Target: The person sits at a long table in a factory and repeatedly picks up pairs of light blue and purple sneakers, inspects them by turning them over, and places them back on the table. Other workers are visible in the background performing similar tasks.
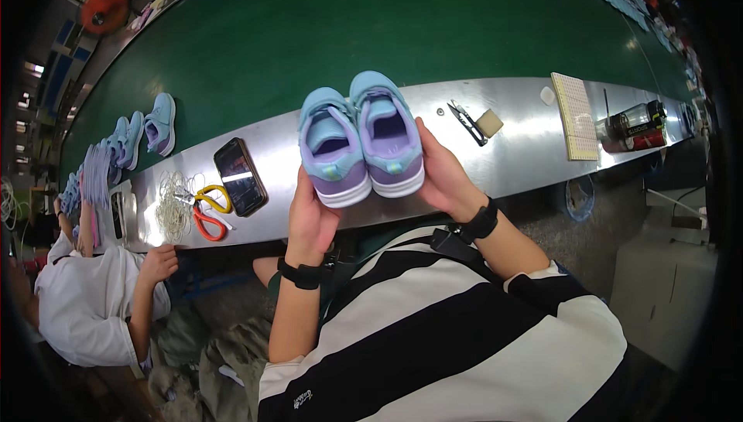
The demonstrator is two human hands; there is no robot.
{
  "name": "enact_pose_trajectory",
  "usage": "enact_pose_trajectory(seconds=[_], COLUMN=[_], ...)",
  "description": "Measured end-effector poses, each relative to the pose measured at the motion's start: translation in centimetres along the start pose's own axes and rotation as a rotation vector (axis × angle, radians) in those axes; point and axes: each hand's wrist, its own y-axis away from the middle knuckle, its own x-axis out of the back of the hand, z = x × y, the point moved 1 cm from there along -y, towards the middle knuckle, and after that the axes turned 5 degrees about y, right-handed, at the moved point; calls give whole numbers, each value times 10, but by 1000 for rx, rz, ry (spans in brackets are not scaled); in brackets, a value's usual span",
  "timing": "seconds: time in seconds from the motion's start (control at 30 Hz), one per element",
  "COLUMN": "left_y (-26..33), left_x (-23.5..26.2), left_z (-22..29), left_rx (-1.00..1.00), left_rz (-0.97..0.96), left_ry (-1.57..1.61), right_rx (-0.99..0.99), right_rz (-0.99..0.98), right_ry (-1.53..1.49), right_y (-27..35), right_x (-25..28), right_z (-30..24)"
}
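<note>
Side by side, a pair of light blue and purple sneakers with white soles is held up over the metal table edge, heels toward me. My left hand is closed around the outer side of the left sneaker. Around the outer side of the right sneaker, my right hand is closed too. The two shoes touch each other along their inner sides. My fingers are partly hidden behind and beneath the shoes.
A phone, scissors with yellow and red handles and a bundle of pale strings lie left. Thread snips, a sponge block, a paper pad and a bottle lie right. More sneakers stand on the green belt. A co-worker sits left.
</note>
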Motion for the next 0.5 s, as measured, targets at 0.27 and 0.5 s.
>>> enact_pose_trajectory(seconds=[0.27,0.5], left_y=[6,22], left_x=[-18,-4], left_z=[16,5], left_rx=[-127,-473], left_rz=[-98,-65], left_ry=[-80,-490], right_rx=[54,406], right_rz=[-20,1], right_ry=[140,579], right_y=[-2,9], right_x=[-7,21], right_z=[-10,10])
